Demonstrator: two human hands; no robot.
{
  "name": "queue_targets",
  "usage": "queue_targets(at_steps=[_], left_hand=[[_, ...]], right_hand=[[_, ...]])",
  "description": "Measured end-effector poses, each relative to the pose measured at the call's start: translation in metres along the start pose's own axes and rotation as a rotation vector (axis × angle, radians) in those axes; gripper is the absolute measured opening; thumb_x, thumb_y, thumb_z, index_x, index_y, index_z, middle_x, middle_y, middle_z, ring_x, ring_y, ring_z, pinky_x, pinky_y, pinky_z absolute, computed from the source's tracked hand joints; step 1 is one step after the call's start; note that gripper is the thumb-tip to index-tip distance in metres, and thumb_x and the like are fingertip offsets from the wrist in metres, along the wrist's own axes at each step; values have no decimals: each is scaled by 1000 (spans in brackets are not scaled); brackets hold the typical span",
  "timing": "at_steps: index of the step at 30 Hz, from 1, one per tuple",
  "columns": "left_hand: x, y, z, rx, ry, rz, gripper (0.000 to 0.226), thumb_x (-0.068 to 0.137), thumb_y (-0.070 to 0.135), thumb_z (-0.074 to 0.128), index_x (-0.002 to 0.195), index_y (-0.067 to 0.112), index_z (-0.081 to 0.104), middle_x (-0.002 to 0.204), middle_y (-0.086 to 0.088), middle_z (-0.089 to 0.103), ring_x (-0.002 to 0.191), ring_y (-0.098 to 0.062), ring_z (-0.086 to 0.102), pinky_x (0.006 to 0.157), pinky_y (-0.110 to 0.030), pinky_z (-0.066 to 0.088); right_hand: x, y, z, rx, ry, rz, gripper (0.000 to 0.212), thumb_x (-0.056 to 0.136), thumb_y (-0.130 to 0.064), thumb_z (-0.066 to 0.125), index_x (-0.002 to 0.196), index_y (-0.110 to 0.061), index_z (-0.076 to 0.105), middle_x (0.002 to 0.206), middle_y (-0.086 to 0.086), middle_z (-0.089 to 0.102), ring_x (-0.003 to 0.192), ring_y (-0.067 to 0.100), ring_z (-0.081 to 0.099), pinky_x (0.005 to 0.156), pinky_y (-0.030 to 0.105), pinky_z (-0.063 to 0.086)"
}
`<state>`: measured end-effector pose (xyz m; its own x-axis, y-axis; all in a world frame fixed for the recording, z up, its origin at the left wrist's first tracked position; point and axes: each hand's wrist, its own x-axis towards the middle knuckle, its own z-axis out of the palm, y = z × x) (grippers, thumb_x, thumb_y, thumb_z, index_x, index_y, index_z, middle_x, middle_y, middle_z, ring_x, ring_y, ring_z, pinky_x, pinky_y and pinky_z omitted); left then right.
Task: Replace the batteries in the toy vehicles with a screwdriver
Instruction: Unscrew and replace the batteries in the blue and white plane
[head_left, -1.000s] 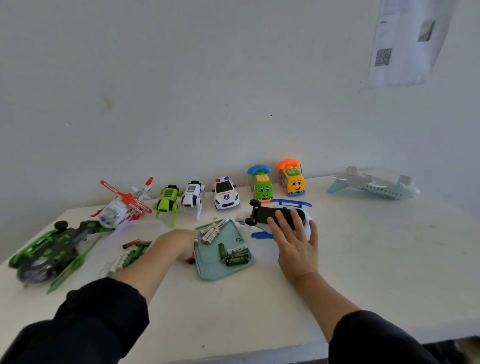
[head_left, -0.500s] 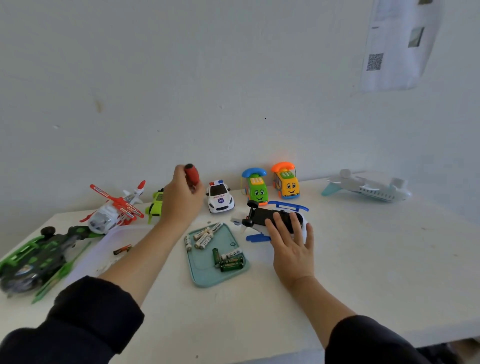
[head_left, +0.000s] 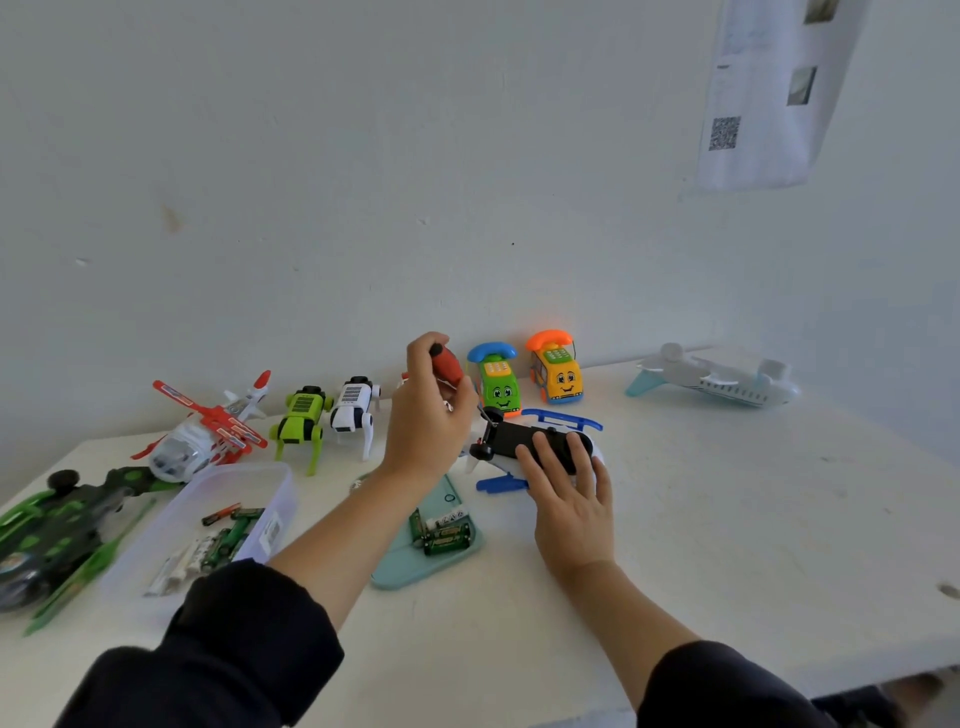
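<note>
Judging by the layout, work is at an early stage: the overturned toy (head_left: 530, 441) is pinned flat on the table (head_left: 727, 519) by the open right hand (head_left: 569, 499); the screwdriver (head_left: 448, 366) is gripped in the closed left hand (head_left: 428, 415), its tip hidden; battery cover apparently not yet removed.

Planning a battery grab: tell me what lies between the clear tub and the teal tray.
Head view: only the left forearm crosses between clear tub and teal tray.

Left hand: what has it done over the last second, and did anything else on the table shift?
The left hand rose from beside the teal tray, gripping the red-handled screwdriver, and swung right toward the upturned toy. The right hand stayed pressed flat on that toy. The batteries in the tray and the row of toys look unmoved.
</note>
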<state>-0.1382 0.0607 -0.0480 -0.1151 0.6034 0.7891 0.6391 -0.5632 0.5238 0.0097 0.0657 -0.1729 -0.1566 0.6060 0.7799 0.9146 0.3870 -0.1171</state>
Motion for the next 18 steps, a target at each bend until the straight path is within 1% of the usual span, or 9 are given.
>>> queue_targets(at_steps=[3,6,10,15,18], left_hand=[[1,2,1,16,-8,14,37,87,0,58,121,1,43,78,7,52,64,-2,54,60,-21,46],[2,2,3,19,-15,37,37,87,1,58,120,1,43,77,11,51,62,-2,55,59,-18,46],[2,0,7,-13,-7,36,36,86,1,56,119,2,43,76,14,50,67,3,55,61,-17,46],[3,-1,8,-6,-5,43,36,86,1,57,119,2,42,76,13,50,62,-5,55,61,-26,48],[5,-2,8,8,-3,45,36,86,0,58,119,2,42,76,15,50,62,-5,55,60,-30,49]], right_hand=[[0,0,-1,8,-13,4,90,53,5,84,129,-20,43,129,6,60,128,34,32,110,42,10],[0,0,-1,14,-11,13,90,53,5,84,129,-20,44,128,7,60,128,35,33,110,41,9],[0,0,0,30,-4,26,91,52,7,83,129,-20,43,128,7,60,128,36,32,111,41,8],[1,2,1,27,28,24,88,53,9,81,129,-19,44,127,8,61,127,36,32,110,43,9],[0,2,3,11,70,10,80,59,11,70,128,-20,44,127,8,61,127,36,32,109,44,14]])
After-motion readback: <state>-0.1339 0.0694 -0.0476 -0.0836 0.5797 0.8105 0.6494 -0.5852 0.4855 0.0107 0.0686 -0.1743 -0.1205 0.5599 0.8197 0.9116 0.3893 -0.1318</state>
